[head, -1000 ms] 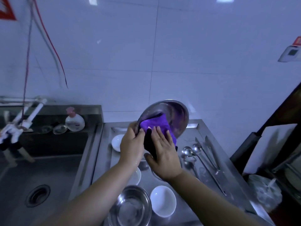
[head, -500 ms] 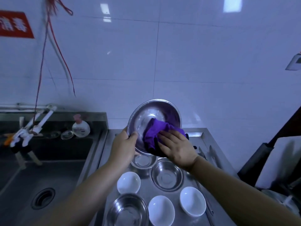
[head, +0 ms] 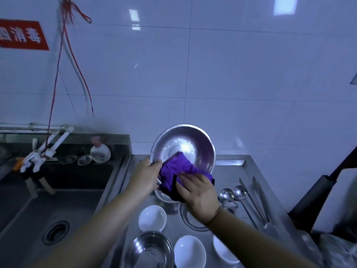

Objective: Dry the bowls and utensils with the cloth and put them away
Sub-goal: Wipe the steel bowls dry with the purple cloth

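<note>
The large round stainless-steel bowl (head: 185, 146) is held tilted on edge above the steel bench (head: 231, 171), its opening facing the camera. The left hand (head: 144, 176) grips the bowl's left rim, fingers curled over it. The right hand (head: 199, 192), fingers extended, presses the purple cloth (head: 177, 169) against the bowl's lower interior.

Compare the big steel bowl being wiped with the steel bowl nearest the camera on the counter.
The wiped bowl is held tilted by the left hand, its inside facing the camera; the near bowl sits upright on the counter. The wiped bowl has the purple cloth pressed into it by the right hand; the near bowl is untouched. Both are shiny steel.
</note>
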{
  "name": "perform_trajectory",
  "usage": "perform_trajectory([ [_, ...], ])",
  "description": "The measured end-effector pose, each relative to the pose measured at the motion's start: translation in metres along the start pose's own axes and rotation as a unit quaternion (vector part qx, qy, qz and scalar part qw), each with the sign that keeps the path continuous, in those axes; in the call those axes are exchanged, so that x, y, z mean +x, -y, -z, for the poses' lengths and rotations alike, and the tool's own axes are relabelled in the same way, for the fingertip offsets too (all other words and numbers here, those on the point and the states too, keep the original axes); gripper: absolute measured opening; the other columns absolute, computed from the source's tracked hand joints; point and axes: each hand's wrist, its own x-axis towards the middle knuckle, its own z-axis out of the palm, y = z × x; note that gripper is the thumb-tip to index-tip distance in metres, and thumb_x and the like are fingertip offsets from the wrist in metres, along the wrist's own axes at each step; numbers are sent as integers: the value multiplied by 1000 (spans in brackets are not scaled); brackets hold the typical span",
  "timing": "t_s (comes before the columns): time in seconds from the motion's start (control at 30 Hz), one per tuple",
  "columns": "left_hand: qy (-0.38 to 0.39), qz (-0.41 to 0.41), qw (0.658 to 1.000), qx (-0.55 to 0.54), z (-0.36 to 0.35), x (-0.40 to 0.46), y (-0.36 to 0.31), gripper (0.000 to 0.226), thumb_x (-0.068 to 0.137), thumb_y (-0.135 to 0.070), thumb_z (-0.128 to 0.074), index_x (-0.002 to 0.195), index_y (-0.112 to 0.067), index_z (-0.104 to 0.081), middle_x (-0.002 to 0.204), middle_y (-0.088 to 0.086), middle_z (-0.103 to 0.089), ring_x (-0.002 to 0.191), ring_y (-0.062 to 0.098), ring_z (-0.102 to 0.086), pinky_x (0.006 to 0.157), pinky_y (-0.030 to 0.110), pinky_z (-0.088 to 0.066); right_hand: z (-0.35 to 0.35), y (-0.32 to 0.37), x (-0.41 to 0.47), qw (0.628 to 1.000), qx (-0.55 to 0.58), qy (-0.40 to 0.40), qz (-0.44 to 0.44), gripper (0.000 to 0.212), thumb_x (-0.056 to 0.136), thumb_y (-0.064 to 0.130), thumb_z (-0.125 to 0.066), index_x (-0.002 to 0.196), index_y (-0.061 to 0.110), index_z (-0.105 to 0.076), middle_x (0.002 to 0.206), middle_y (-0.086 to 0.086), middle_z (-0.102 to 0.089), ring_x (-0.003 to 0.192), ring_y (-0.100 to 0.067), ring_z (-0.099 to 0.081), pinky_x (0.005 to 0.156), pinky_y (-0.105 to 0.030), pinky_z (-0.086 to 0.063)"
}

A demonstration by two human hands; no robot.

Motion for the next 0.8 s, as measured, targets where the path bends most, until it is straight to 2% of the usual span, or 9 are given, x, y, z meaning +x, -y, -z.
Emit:
perform_trajectory([
  [0.07,55,3,998,-1,10,9,-9,12,91,-13,-52,83,-5,-57,57,15,-62,51,37,-67,49,45,-57,7,-23,-3,997,-19,1,80,17,88,10,-55,105,12,-58,102,-9,-72,96,-24,-68,82,-32,-50],
  [0.13,65,-12,998,10,16,15,-14,14,89,-16,-55,88,-2,-59,73,25,-62,62,43,-68,55,49,-58,12,-35,3,995,-36,1,98,15,88,10,-57,102,11,-63,100,-9,-72,93,-24,-68,80,-32,-48],
  [0.2,19,-42,999,-9,10,10,-12,15,82,-19,-58,81,-5,-61,71,23,-62,63,35,-67,59,38,-57,12,-33,12,996,-54,6,73,15,86,10,-60,96,11,-71,97,-8,-72,88,-23,-68,76,-32,-44],
  [0.27,-24,-58,997,-50,-5,-3,-3,7,82,-14,-61,76,-16,-59,67,11,-62,60,23,-61,55,23,-50,10,-19,20,997,-60,3,38,17,81,11,-64,95,11,-73,92,-6,-72,82,-21,-68,71,-31,-45],
  [0.4,-33,-22,981,-189,-23,-16,18,14,89,-6,-54,90,-17,-62,84,12,-71,75,24,-67,72,34,-54,5,9,25,999,-40,-6,-20,20,74,10,-71,94,11,-73,90,-4,-73,82,-20,-69,71,-28,-50],
  [0.5,-60,-42,990,-124,-9,-13,22,14,87,-9,-55,82,-20,-61,80,11,-67,66,16,-62,65,33,-51,4,13,18,1000,-20,2,-7,18,81,11,-60,94,12,-73,96,-6,-73,90,-19,-69,76,-28,-51],
  [0.6,-17,-61,996,-60,9,-14,23,14,87,-7,-50,92,-15,-60,81,24,-65,65,31,-64,58,49,-54,3,3,8,998,9,16,59,19,88,10,-54,93,11,-73,101,-8,-73,95,-21,-69,79,-29,-52],
  [0.7,22,-77,997,12,35,-15,26,23,84,-8,-50,90,-26,-63,65,8,-67,52,23,-66,42,34,-52,5,-17,5,987,15,38,153,16,89,9,-57,90,11,-73,103,-10,-72,97,-24,-68,82,-33,-53],
  [0.8,53,-113,990,70,50,-20,28,31,80,-20,-49,87,-46,-62,68,-1,-69,57,15,-66,44,30,-50,5,-29,8,983,2,53,178,15,88,9,-59,90,10,-74,106,-12,-71,100,-27,-67,88,-39,-52],
])
